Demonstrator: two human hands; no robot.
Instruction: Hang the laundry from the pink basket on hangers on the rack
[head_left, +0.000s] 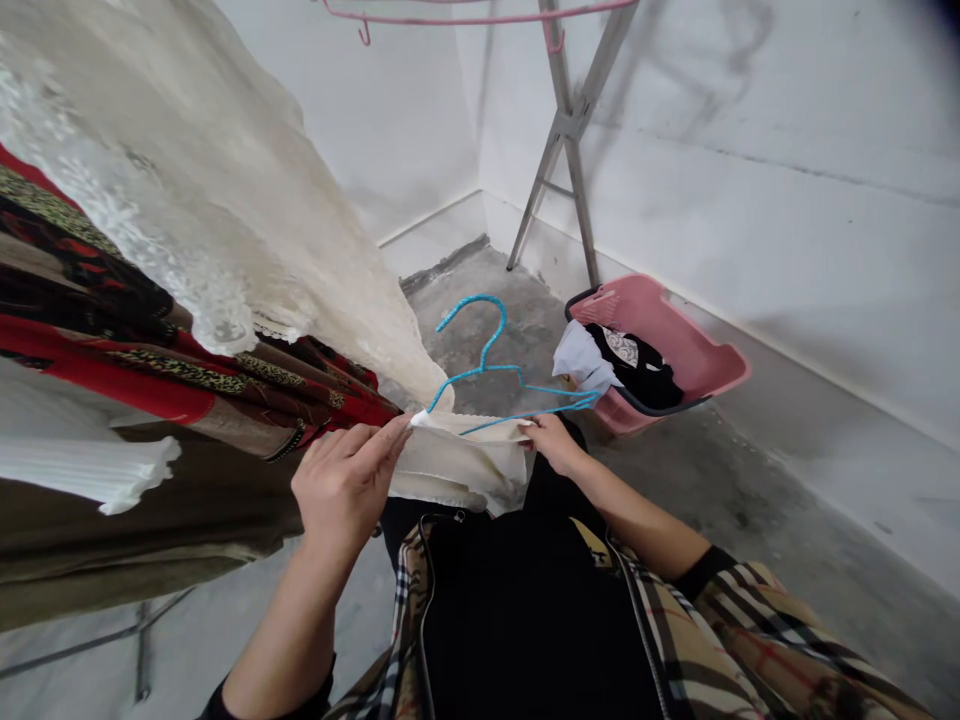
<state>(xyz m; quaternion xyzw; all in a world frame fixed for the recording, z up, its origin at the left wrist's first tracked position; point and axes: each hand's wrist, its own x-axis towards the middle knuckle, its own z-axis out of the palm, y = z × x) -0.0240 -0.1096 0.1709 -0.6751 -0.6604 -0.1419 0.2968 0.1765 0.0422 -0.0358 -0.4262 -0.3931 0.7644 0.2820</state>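
A cream-white garment is stretched between my two hands in front of my body; its exact kind does not show. My left hand pinches its upper left corner, where the shoulder of a blue hanger enters the cloth. With closed fingers, my right hand grips the garment's upper right edge. The hanger's right arm sticks out above the cloth, outside it, and its hook points up and to the left. Part of the garment's lower end is hidden against my dark clothes.
Beyond my right hand, a pink laundry basket holds white and black clothes. Behind it stands a metal rack leg, with a pink hanging frame overhead. On the left hang a cream lace cloth and red patterned clothes.
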